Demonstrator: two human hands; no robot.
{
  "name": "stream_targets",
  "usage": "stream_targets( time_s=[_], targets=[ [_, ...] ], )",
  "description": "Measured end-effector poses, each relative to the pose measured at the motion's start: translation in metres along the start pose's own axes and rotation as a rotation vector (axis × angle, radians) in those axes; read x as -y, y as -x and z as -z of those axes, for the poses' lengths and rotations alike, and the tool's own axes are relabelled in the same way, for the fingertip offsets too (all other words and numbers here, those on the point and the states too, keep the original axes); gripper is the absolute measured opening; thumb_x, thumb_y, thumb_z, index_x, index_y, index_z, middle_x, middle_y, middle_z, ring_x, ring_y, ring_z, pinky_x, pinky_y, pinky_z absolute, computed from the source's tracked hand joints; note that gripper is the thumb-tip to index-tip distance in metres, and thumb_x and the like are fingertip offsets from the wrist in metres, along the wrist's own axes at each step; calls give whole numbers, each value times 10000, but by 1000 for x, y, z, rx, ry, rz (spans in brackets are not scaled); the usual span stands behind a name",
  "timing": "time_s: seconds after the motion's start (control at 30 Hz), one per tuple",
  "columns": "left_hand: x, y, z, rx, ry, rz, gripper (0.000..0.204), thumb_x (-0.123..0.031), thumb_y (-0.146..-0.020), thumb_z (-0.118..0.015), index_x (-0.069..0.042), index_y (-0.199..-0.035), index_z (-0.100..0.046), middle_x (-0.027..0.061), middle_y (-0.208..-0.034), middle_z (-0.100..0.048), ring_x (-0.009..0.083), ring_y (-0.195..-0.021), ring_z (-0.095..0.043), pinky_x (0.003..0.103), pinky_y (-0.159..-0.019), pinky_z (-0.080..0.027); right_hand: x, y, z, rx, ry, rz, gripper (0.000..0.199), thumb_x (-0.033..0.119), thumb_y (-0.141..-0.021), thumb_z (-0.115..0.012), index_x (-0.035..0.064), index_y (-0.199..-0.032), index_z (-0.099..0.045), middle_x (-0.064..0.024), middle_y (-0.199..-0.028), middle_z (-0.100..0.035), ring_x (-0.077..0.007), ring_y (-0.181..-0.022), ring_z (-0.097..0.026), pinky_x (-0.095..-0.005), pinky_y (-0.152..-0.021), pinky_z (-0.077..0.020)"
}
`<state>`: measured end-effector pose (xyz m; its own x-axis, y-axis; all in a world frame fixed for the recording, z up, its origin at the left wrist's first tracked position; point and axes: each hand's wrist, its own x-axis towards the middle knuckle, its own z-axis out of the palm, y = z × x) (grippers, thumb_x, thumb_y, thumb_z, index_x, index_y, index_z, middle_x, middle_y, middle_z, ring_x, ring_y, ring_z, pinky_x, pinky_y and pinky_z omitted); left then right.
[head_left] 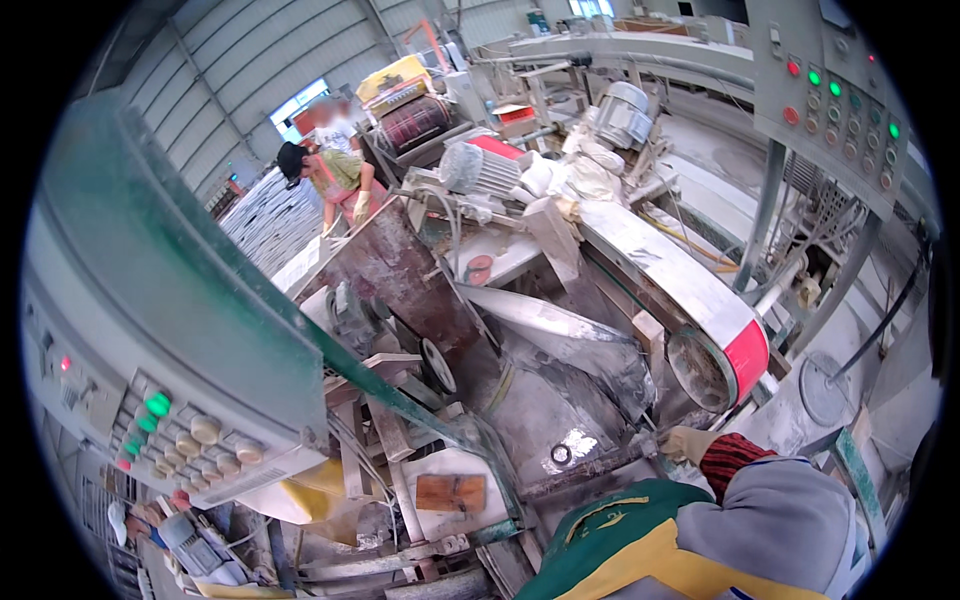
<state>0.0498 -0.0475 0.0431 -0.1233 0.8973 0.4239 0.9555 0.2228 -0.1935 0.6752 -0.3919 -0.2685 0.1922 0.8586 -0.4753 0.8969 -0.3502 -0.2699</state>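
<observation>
My right hand (688,445), in a pale work glove below a red-and-black knit cuff, reaches in from the lower right. Its fingers look bunched together at the end of the dusty metal trough edge (590,470); what they hold, if anything, is hidden. Just beyond the hand is the rounded end of a conveyor (745,355) with a red band. A grey sheet-metal chute (570,340) slopes down toward the hand. Inside the trough, a small dark ring (561,454) lies on a wet, shiny patch. My left hand is out of the picture.
Control panels with lit buttons stand at left (190,440) and upper right (835,110). A co-worker (340,185) in gloves bends over a rusty plate (400,270); another person is behind. A pulley wheel (437,365), motors (622,115) and an orange-brown block (450,492) are nearby.
</observation>
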Motion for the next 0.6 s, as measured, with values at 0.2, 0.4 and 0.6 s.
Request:
stream_targets(
  time_s=[0.2, 0.4, 0.6],
  targets=[
    [16, -15, -29, -234, -146, 29, 675, -601, -887, -478, -106, -1346, -497, 188, -1237, -582, 366, -1067, -573, 523, -789, -500, -42, 40, -31, 91, 18, -297, 216, 275, -859, -562, 183, -990, -708, -33, -939, -716, -195, -844, -687, -375, -710, -544],
    [5, -14, 5, -122, -51, 49, 645, -555, -853, -564, -68, -1277, -548, 183, -1188, -608, 356, -1047, -589, 511, -813, -496, 44, 4, 17, 99, -606, -438, 491, 242, -825, -623, 147, -1301, -545, -129, -960, -706, -190, -777, -668, -322, -676, -536],
    [7, -31, 35, 178, 97, 257, 714, -584, -845, -557, 0, -1254, -540, 208, -1117, -634, 363, -931, -642, 492, -746, -522, 107, 2, 115, 9, -690, -265, 529, 264, -844, -563, 136, -1356, -525, -143, -1001, -703, -209, -817, -670, -335, -754, -533]
  ],
)
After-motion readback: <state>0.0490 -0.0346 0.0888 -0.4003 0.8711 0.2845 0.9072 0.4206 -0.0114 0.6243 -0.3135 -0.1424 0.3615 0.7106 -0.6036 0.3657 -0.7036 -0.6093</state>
